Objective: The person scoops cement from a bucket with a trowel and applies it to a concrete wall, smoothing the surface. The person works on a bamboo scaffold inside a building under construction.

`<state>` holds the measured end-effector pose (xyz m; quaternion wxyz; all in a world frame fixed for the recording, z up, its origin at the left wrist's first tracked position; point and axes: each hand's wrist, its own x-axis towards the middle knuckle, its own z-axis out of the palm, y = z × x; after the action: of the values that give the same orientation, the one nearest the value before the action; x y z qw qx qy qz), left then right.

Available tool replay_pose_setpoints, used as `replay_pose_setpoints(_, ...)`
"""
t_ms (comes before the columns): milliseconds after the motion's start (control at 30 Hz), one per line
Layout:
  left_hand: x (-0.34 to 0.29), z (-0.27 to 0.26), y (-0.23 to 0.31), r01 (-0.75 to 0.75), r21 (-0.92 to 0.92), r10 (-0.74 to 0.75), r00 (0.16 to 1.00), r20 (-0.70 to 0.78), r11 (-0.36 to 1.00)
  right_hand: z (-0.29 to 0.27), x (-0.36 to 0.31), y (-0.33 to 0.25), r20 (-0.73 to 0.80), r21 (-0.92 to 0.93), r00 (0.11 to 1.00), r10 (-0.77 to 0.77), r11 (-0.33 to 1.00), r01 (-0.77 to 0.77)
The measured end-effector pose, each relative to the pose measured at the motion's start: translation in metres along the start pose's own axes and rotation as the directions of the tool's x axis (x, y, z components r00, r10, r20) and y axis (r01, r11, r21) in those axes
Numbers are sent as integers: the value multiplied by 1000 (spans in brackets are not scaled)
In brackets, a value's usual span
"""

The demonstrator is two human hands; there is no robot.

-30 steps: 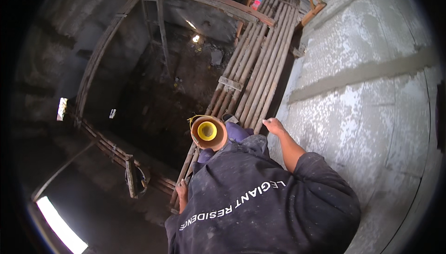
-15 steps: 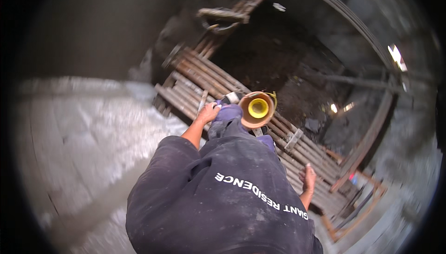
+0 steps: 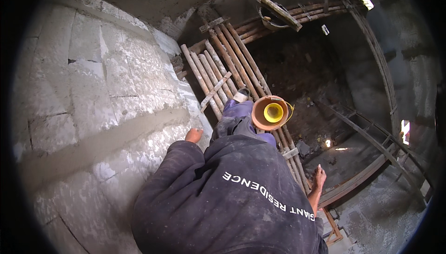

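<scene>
My left hand (image 3: 194, 135) is curled closed beside the pale block wall, and nothing shows in it. On the other side of my body, my right hand (image 3: 319, 177) hangs with its thumb up and its fingers loosely bent, apparently bare. An orange-brown bucket (image 3: 257, 119) is by my legs over the pole platform (image 3: 235, 61). Inside it sits a smaller yellow round container (image 3: 273, 113), and a yellow strap loops at the bucket's right rim. Neither hand touches the bucket. One shoe (image 3: 241, 95) rests on the poles; my other foot is hidden.
A rough block wall (image 3: 93, 82) rises close on my left. Beyond the platform's right edge lies a dark lower floor (image 3: 302, 82) with rubble. A wooden ladder (image 3: 371, 138) leans at the right. A basin with a plank (image 3: 278, 13) stands on the far poles.
My view has turned, bringing the left wall and ladder more into sight. My left hand has come back from my thigh toward the wall. The bucket remains by my legs.
</scene>
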<state>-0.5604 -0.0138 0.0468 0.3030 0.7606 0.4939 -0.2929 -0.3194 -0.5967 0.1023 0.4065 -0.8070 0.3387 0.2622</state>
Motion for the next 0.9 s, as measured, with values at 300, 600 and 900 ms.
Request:
replay_pose_setpoints(300, 72, -74, 95, -165, -220, 162, 986, -32, 961, 95, -43, -26, 210, -74, 977, 36, 997, -21)
replay_pose_setpoints(600, 76, -78, 53, -81, -194, 97, 993, 73, 978, 128, -47, -148, 337, -25, 941, -42, 998, 53)
replay_pose_setpoints(900, -4, -3, 54, 140, -371, -25, 954, 298, 918, 100, 24, -147, 509, -126, 859, -65, 981, 149)
